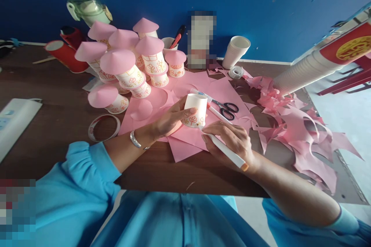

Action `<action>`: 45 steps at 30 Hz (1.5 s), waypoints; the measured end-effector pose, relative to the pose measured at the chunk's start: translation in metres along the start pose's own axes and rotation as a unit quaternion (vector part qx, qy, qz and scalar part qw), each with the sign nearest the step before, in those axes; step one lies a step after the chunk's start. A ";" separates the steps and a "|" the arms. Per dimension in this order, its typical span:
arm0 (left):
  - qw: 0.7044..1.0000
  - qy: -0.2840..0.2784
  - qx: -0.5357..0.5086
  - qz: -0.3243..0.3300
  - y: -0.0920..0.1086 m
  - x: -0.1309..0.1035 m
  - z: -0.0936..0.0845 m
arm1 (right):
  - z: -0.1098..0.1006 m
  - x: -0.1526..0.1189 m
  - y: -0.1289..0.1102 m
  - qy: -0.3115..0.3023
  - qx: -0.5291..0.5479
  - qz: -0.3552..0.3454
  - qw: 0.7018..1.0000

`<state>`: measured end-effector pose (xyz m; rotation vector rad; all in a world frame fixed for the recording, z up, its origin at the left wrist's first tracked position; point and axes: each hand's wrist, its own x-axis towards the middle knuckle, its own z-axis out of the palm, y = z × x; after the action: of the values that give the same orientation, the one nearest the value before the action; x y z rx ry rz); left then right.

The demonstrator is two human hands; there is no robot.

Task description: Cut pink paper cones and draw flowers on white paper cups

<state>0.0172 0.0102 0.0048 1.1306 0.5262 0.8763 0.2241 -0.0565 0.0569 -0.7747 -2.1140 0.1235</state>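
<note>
A white paper cup [194, 104], upside down, is gripped in my left hand [171, 119], whose thumb presses its side. Flower drawings in red and orange run around the cup's lower band. My right hand [232, 137] is closed around a white marker [224, 149] with an orange end; its tip meets the cup near the lower edge. Under both hands lie pink paper sheets [185, 149]. Just beyond my right hand, a second white pen with a red part [218, 114] lies beside black-handled scissors [227, 111].
Decorated cups with pink paper cones [118, 61] stand in a cluster at the left. A tape roll [103, 128] lies before them. Pink paper scraps [301, 135] cover the right side, near a long leaning cup stack [301, 69]. More white cups [236, 51] stand by the blue wall.
</note>
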 end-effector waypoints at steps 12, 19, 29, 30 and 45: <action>1.000 -0.019 -0.002 0.000 0.002 0.000 0.003 | 0.000 -0.001 0.000 -0.009 0.006 -0.002 1.000; 1.000 -0.013 -0.008 -0.014 0.004 -0.001 0.004 | -0.002 0.000 -0.001 -0.031 0.011 0.005 0.999; 0.999 -0.015 -0.050 -0.005 0.017 0.004 0.014 | -0.008 0.003 -0.002 0.026 0.022 0.008 0.999; 0.998 -0.008 -0.064 0.000 0.015 0.005 0.013 | -0.009 0.003 -0.001 0.033 0.019 0.008 0.999; 0.997 -0.002 -0.070 -0.012 0.011 0.003 0.009 | -0.003 0.000 0.000 0.024 0.032 -0.013 0.999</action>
<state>0.0216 0.0091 0.0188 0.9955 0.4663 0.8756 0.2258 -0.0570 0.0588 -0.7053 -2.0637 0.1548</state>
